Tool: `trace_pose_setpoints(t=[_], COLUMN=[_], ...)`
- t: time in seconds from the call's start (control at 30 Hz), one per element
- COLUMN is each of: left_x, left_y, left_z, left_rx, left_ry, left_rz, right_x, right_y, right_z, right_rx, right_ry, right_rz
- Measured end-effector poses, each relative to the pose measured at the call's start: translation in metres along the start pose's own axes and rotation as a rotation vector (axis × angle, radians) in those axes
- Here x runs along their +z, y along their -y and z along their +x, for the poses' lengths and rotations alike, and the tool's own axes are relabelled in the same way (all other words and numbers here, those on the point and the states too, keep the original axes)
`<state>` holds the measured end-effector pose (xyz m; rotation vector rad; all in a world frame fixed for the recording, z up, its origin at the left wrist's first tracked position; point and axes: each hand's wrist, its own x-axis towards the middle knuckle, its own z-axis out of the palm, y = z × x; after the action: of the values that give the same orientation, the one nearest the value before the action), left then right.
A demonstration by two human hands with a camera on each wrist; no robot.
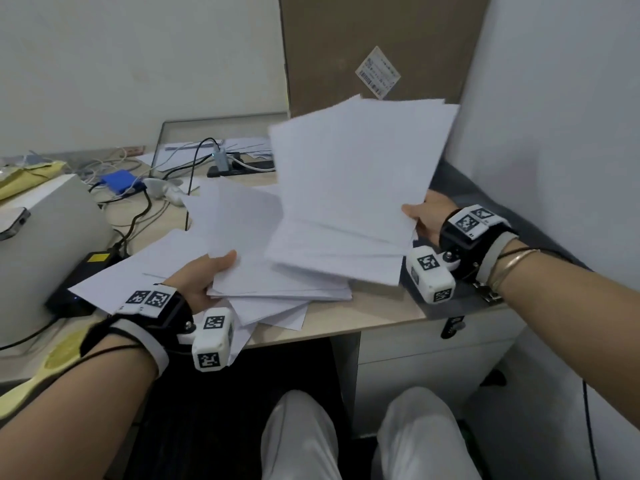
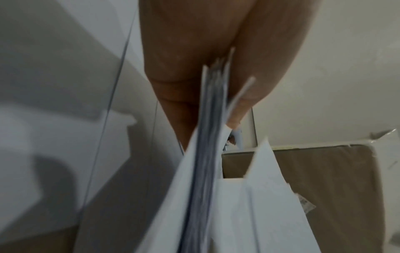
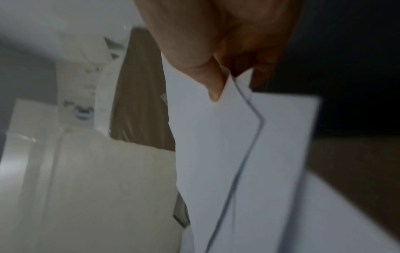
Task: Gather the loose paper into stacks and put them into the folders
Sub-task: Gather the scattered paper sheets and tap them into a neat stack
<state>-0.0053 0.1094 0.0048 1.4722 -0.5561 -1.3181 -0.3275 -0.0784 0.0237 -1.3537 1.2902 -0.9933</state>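
Note:
My left hand (image 1: 207, 278) grips a bundle of white sheets (image 1: 242, 233) by its near edge, thumb on top, low over the desk (image 1: 384, 317). In the left wrist view the left hand (image 2: 194, 51) pinches the bundle's stacked edges (image 2: 205, 171) between thumb and fingers. My right hand (image 1: 420, 220) holds a second, larger sheaf of paper (image 1: 353, 174) lifted and tilted up over the desk's right side. Seen from the right wrist, the right hand (image 3: 227, 42) has its thumb pressed on that sheaf (image 3: 216, 145). Loose sheets (image 1: 273, 313) lie fanned under both bundles. A clear folder (image 1: 187, 147) with paper inside stands at the back.
A grey machine (image 1: 45, 237) with a phone (image 1: 12, 221) on it fills the left. A black power brick (image 1: 86, 268), cables and a blue box (image 1: 121, 181) lie behind the papers. A cardboard panel (image 1: 363, 46) leans at the back. White drawers (image 1: 415, 358) sit under the right side.

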Motion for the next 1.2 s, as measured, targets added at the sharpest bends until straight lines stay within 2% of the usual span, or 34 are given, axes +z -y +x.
trace_pose_setpoints(t=[0.17,0.27,0.3,0.37,0.47,0.6,0.7,0.83,0.9,1.0,1.13,1.2], left_x=[0.006,0.006,0.007,-0.001,-0.027,0.003,0.005,0.005,0.009,0.02,0.038,0.045], left_y=[-0.001,-0.006,-0.008,-0.009,0.006,-0.001,0.001,-0.009,-0.021,-0.05,-0.1,-0.114], left_z=[0.001,-0.004,-0.006,0.001,0.045,0.013,0.008,0.003,0.001,0.006,0.014,0.018], left_rx=[-0.135,-0.187,-0.217,-0.257,-0.284,-0.115,0.059,0.167,0.204,0.347,0.588,0.64], left_ry=[0.021,0.08,0.061,0.071,0.026,-0.005,0.036,0.131,0.16,0.12,0.029,0.028], left_rz=[0.09,0.153,0.203,0.287,0.397,0.293,0.214,0.206,0.244,0.266,0.085,0.027], right_x=[0.043,0.066,0.071,0.079,0.084,0.085,0.079,0.066,0.062,0.062,0.063,0.063], right_y=[-0.014,-0.02,-0.02,-0.019,-0.017,-0.023,-0.022,0.008,0.028,0.061,0.094,0.1], right_z=[-0.014,-0.02,-0.022,-0.023,-0.023,-0.017,-0.013,-0.019,-0.017,-0.013,-0.007,-0.004], right_rx=[0.002,0.026,0.033,0.033,-0.009,-0.009,0.135,0.31,0.258,0.068,-0.229,-0.306], right_ry=[0.276,0.398,0.433,0.464,0.426,0.379,0.343,0.479,0.46,0.336,0.215,0.175], right_rz=[-0.441,-0.577,-0.602,-0.614,-0.605,-0.504,-0.148,0.267,0.339,0.328,0.27,0.224])
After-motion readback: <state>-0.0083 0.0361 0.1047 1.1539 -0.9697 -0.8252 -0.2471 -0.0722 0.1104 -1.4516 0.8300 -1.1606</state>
